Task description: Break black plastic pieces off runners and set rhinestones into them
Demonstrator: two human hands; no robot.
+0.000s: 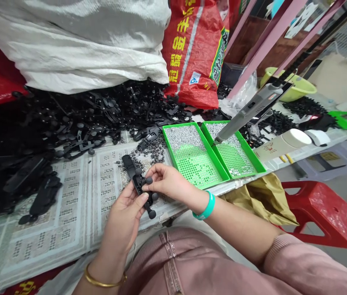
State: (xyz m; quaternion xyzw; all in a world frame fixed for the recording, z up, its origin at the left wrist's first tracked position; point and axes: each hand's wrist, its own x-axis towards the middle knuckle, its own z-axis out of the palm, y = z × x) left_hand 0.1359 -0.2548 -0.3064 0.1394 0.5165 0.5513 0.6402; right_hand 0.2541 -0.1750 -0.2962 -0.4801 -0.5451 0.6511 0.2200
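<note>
A long black plastic part with round knobs (138, 177) is held over the table's front edge. My left hand (127, 209) grips its lower side, with the thumb laid across it. My right hand (164, 180) pinches at the part's upper right side, near one of the knobs; whether a smaller piece sits in those fingertips is hidden. Just beyond the hands, tiny black pieces (155, 153) lie scattered on the patterned table cover (95, 172). Right of my right hand stand two green trays (213, 159) with small silvery pieces in them.
An electric screwdriver (250, 108) hangs over the right tray. Heaps of black plastic parts (108, 108) cover the back and left. Behind them are a white sack (78, 45) and a red sack (192, 53). A white cup (284, 143) lies at right; a red stool (330, 213) stands below.
</note>
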